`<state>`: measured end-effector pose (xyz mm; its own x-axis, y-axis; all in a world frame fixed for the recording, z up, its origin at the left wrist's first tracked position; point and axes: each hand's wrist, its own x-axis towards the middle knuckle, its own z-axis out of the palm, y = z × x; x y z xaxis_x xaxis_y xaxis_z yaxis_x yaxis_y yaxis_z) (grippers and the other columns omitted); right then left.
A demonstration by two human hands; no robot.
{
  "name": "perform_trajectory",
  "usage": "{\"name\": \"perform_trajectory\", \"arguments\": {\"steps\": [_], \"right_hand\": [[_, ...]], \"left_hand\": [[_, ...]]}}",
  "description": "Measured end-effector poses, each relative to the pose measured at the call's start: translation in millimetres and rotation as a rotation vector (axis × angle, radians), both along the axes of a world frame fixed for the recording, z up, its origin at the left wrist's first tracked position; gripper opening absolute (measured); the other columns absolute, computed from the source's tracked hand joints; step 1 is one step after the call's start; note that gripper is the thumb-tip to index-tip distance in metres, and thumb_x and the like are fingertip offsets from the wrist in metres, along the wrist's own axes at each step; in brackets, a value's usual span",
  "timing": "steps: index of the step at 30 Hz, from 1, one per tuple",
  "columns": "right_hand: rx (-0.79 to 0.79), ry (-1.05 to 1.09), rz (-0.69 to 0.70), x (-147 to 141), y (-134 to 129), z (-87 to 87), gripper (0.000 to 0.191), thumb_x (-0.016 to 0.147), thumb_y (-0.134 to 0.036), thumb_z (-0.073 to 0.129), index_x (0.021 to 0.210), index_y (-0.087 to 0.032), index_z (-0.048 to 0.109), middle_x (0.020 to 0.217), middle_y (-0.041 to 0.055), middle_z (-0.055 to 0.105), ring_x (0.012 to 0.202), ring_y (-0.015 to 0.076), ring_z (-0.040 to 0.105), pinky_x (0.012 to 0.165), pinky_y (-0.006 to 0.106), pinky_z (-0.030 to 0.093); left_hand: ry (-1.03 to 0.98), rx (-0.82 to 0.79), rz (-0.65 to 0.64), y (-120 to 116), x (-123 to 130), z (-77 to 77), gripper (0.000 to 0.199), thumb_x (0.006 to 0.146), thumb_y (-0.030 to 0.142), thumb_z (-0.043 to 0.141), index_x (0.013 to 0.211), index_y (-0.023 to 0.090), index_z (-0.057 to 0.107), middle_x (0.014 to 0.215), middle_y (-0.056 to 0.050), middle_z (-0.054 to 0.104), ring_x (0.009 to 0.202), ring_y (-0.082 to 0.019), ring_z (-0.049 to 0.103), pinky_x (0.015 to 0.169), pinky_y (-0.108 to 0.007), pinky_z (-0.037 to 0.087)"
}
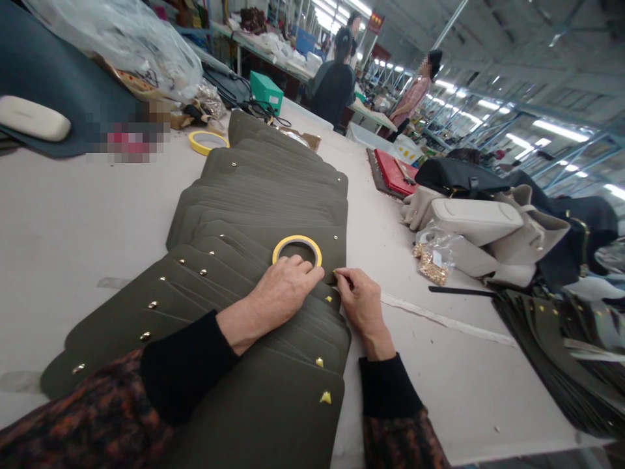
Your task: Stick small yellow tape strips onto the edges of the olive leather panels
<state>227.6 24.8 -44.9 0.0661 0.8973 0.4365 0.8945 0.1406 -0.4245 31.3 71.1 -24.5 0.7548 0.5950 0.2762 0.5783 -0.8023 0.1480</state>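
left hand (273,291): palm down, fingers bent | right hand (361,301): just right, thumb and forefinger pinch | forearms (190,365): extend from near side

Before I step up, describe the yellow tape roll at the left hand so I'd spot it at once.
Find the fan of overlapping dark olive panels running along the pale table. Over its middle, the left hand holds the yellow tape roll. Another yellow roll lies farther back, untouched by any hand.
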Motion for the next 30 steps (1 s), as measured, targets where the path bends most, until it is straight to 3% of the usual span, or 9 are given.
{"name": "perform_trajectory", "arguments": {"steps": [4,10,16,21,26,30], "right_hand": [[-0.135,0.053,-0.108,-3.5,13.6,-1.7,0.023,0.083,-0.026,0.051,0.085,-0.018,0.072,0.086,0.0077,0.074,0.078,0.0195,0.068,0.075,0.03,0.049],[-0.383,0.211,-0.197,1.5,31.8,5.2,0.025,0.077,-0.033,0.053,0.071,-0.017,0.073,0.069,0.0029,0.072,0.065,0.0173,0.065,0.059,0.025,0.044],[-0.434,0.161,-0.12,-1.7,9.1,19.1,0.022,0.075,-0.029,0.053,0.071,-0.018,0.072,0.067,0.0022,0.071,0.062,0.0156,0.062,0.059,0.025,0.041],[-0.481,0.173,-0.045,-1.5,-10.1,23.4,0.02,0.077,-0.028,0.054,0.069,-0.018,0.07,0.064,0.0014,0.069,0.059,0.0146,0.059,0.057,0.025,0.04],[-0.596,0.212,0.062,5.3,-12.8,23.2,0.017,0.077,-0.025,0.055,0.072,-0.019,0.07,0.067,0.0003,0.069,0.059,0.0139,0.058,0.057,0.024,0.04],[-0.602,0.189,0.094,6.5,-10.9,25.8,0.016,0.075,-0.022,0.056,0.069,-0.018,0.069,0.064,0.0002,0.068,0.059,0.0139,0.058,0.057,0.024,0.04]], "left_hand": [[0.0,-0.014,0.002,1.5,2.0,0.5,0.014,0.092,0.015,0.044,0.094,0.018,0.057,0.088,-0.006,0.061,0.083,-0.021,0.052,0.073,-0.035,0.041],[-0.018,-0.005,-0.039,1.8,3.7,4.6,0.015,0.091,0.014,0.041,0.092,0.017,0.056,0.087,-0.007,0.059,0.083,-0.022,0.053,0.078,-0.038,0.041],[-0.086,-0.11,-0.09,-2.1,-6.2,8.1,0.019,0.094,0.014,0.034,0.095,0.016,0.053,0.089,-0.005,0.057,0.079,-0.017,0.054,0.073,-0.03,0.043],[-0.04,-0.049,-0.067,4.0,-5.2,7.0,0.018,0.093,0.015,0.036,0.094,0.017,0.054,0.088,-0.005,0.057,0.082,-0.02,0.053,0.076,-0.033,0.043],[-0.039,-0.086,-0.079,6.8,-3.7,6.0,0.018,0.092,0.013,0.035,0.094,0.017,0.053,0.088,-0.005,0.057,0.08,-0.019,0.054,0.075,-0.032,0.044],[-0.092,-0.132,-0.128,5.9,-5.4,10.3,0.017,0.092,0.013,0.036,0.093,0.017,0.052,0.088,-0.004,0.056,0.083,-0.018,0.054,0.077,-0.031,0.044]]}}
